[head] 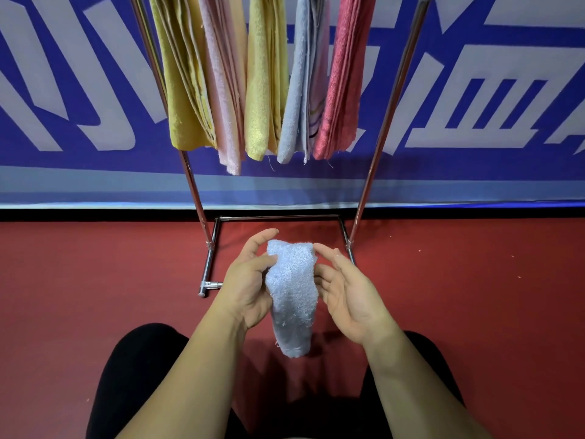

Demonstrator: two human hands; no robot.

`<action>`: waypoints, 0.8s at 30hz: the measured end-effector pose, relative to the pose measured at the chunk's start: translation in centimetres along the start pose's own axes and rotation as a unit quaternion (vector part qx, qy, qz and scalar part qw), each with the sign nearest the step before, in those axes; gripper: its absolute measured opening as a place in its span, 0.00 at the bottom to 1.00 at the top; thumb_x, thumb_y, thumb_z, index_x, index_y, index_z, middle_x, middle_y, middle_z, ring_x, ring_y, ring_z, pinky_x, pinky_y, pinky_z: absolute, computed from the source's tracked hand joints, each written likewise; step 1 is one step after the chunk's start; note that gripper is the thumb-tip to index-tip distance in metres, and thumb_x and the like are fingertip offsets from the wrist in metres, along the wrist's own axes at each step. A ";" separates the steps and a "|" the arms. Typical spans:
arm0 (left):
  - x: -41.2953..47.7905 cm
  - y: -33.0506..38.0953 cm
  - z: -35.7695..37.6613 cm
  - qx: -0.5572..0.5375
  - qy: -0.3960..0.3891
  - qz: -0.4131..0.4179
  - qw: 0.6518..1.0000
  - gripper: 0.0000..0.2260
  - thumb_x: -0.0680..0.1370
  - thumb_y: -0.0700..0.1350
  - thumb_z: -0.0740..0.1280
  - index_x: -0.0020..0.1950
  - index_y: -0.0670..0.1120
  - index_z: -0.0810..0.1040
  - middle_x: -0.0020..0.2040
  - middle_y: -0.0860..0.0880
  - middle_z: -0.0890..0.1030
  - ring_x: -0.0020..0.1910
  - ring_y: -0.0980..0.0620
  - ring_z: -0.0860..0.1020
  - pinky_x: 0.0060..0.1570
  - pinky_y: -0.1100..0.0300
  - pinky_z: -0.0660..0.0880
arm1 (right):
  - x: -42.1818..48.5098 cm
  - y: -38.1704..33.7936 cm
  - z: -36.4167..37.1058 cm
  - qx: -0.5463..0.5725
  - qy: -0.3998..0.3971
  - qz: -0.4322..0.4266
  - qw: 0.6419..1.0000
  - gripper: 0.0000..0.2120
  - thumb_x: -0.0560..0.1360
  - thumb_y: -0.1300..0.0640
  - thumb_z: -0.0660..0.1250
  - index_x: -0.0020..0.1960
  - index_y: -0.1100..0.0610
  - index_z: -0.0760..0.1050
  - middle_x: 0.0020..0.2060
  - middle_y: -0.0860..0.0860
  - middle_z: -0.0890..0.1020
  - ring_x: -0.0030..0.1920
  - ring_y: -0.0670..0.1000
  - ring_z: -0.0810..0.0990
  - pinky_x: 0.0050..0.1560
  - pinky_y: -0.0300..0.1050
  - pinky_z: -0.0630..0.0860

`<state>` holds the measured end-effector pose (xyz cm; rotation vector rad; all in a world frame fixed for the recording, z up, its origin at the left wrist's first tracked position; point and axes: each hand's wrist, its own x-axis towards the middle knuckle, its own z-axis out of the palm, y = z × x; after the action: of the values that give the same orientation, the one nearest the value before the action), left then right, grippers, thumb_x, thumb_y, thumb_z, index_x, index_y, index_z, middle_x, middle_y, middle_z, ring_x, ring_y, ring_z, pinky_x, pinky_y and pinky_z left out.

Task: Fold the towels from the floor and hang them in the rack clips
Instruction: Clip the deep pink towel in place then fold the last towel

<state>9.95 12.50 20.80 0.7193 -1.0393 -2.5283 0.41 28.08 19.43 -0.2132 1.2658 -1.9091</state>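
Red floor [95, 280] w/ rack [193, 185] up top; mid-frame, left hand [250, 280] grips folded lt-blue towel [292, 299], right hand [348, 296] relaxed beside it, so fold looks done, next likely needs lifting to a free clip.

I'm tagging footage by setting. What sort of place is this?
Probably an indoor hall or staged work area, not a home: a red floor, a blue-and-white banner along the wall, and a metal rack hung with towels.

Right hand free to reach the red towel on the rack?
Probably yes. The right hand is open and grips nothing; the left hand alone grips the pale blue towel. Nothing lies between it and the red towel, which hangs above and ahead.
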 end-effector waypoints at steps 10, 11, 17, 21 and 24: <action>0.1 0.5 -0.1 0.115 -0.027 0.024 0.993 0.20 0.82 0.29 0.61 0.67 0.48 0.79 0.48 0.43 0.84 0.42 0.47 0.83 0.42 0.53 0.81 | -0.6 -2.0 0.6 -0.088 -0.012 -0.043 0.995 0.25 0.79 0.70 0.69 0.73 0.54 0.73 0.52 0.58 0.87 0.53 0.55 0.85 0.56 0.54 0.78; 0.2 0.7 0.0 0.147 -0.028 0.033 0.988 0.19 0.82 0.30 0.62 0.67 0.48 0.79 0.46 0.46 0.84 0.40 0.49 0.82 0.40 0.55 0.80 | -0.5 -2.1 0.7 -0.114 -0.006 -0.041 0.993 0.26 0.78 0.70 0.70 0.73 0.54 0.73 0.52 0.59 0.87 0.52 0.56 0.85 0.54 0.53 0.77; 0.9 2.2 1.0 0.227 -0.003 0.091 0.970 0.21 0.80 0.33 0.70 0.69 0.52 0.75 0.48 0.47 0.85 0.43 0.51 0.83 0.40 0.57 0.79 | 0.1 -3.2 1.6 -0.180 0.073 -0.061 0.979 0.21 0.75 0.72 0.72 0.64 0.55 0.79 0.47 0.55 0.89 0.48 0.58 0.88 0.47 0.52 0.83; 0.6 1.6 0.8 0.184 0.015 0.003 0.983 0.24 0.78 0.38 0.75 0.72 0.46 0.74 0.53 0.44 0.87 0.46 0.47 0.85 0.53 0.48 0.81 | 0.8 -5.2 2.4 -0.180 0.101 -0.070 0.976 0.20 0.75 0.71 0.71 0.63 0.55 0.79 0.51 0.58 0.88 0.46 0.59 0.89 0.44 0.55 0.86; -0.3 0.8 0.4 0.204 -0.065 -0.034 0.976 0.10 0.75 0.39 0.75 0.55 0.41 0.84 0.45 0.44 0.85 0.42 0.48 0.82 0.49 0.55 0.80 | 1.2 -6.8 2.9 -0.192 0.131 -0.075 0.970 0.20 0.75 0.70 0.72 0.61 0.50 0.80 0.53 0.57 0.86 0.46 0.61 0.89 0.46 0.62 0.87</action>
<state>10.02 12.33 21.76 0.7093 -1.6357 -2.4687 -2.42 26.38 26.10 -0.2672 1.8447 -1.8439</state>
